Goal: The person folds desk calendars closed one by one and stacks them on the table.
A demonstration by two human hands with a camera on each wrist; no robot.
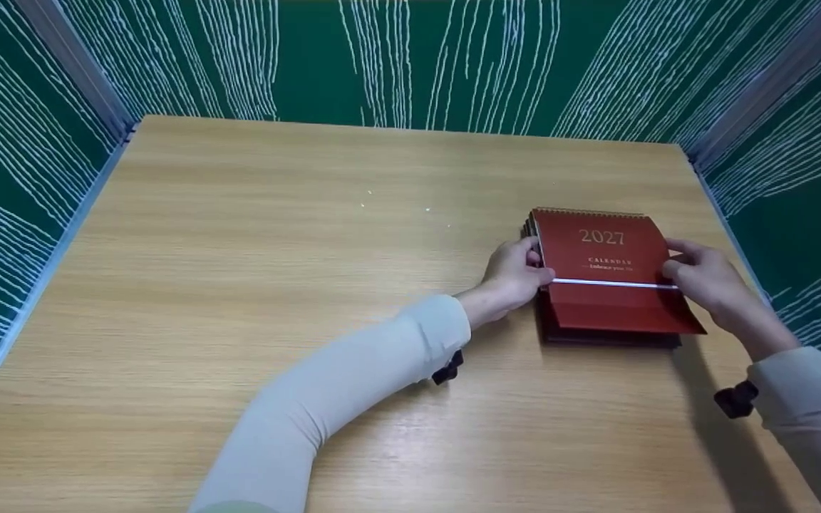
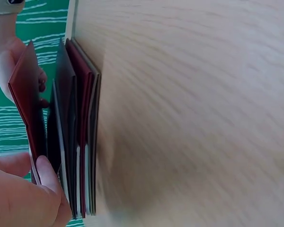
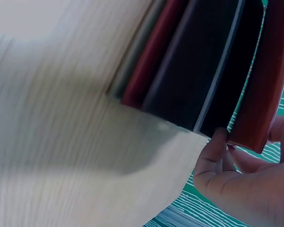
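Note:
A red 2027 desk calendar with a spiral binding along its far edge lies between the two hands, over a stack of other calendars. My left hand pinches its left edge between thumb and fingers. At the opposite edge, my right hand grips it, thumb on top. The wrist views show a gap between this calendar and the dark one beneath, its near end tilted up. Red, dark and grey covers alternate lower in the stack. A pale band crosses the red cover at thumb height.
The wooden table extends far to the left of the stack. Small white specks dot its middle. Green panels with white streaks border the back and sides, and the right panel stands close to the right hand.

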